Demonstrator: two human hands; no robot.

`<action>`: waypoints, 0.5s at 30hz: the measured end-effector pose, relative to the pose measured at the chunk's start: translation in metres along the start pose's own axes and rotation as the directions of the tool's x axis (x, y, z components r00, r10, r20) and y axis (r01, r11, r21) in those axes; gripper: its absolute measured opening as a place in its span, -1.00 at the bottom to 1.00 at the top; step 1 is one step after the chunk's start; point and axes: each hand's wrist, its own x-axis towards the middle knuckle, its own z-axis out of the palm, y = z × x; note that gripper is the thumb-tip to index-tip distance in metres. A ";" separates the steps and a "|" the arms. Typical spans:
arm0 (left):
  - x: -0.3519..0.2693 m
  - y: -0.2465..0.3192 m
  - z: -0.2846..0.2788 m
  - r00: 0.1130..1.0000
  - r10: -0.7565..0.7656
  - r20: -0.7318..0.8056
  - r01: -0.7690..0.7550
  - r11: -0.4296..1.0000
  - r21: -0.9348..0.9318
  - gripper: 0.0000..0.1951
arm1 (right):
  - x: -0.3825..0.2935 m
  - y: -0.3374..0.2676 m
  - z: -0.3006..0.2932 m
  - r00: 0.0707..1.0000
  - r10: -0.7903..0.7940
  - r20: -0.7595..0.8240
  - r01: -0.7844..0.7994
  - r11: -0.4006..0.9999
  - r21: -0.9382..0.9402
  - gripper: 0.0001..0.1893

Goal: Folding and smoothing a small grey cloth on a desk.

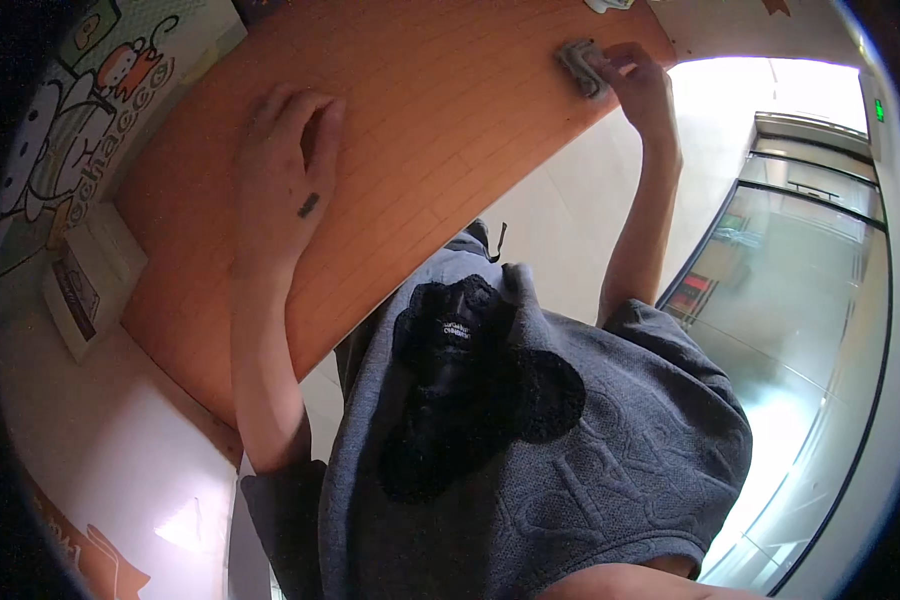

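My right hand [642, 88] is at the upper right, near the table's edge. Its fingers grip one side of a folded grey cloth [583, 69], which lies against the wood-patterned brown tabletop [435, 112]. Over the left part of the table, my left hand [289, 157] hovers or rests, with loosely bent fingers and a gap between thumb and forefinger. Nothing shows in it, though its palm is hidden. A small dark mark is on the back of this hand near the wrist.
A white box [94, 277] with a printed label stands at the table's left end by the wall. A cartoon panel [82, 135] lines that wall. A white object [607, 4] is cut off at the top. Right of the table are pale floor [570, 195] and a glass-fronted cabinet or door [787, 300].
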 end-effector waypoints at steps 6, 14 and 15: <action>0.005 -0.003 0.001 0.998 0.048 -0.029 -0.048 0.999 0.003 -0.87 | -0.018 0.017 -0.010 0.998 -0.004 -0.063 0.005 1.000 0.010 -0.75; 0.000 0.003 -0.001 0.996 -0.001 -0.094 0.001 1.000 0.002 -0.89 | -0.066 -0.026 -0.015 0.962 0.231 0.144 -0.258 0.944 0.208 -0.76; 0.003 0.002 -0.001 0.995 -0.001 -0.096 0.002 1.000 0.016 -0.89 | -0.072 -0.031 -0.017 0.971 0.186 0.152 -0.216 0.954 0.206 -0.76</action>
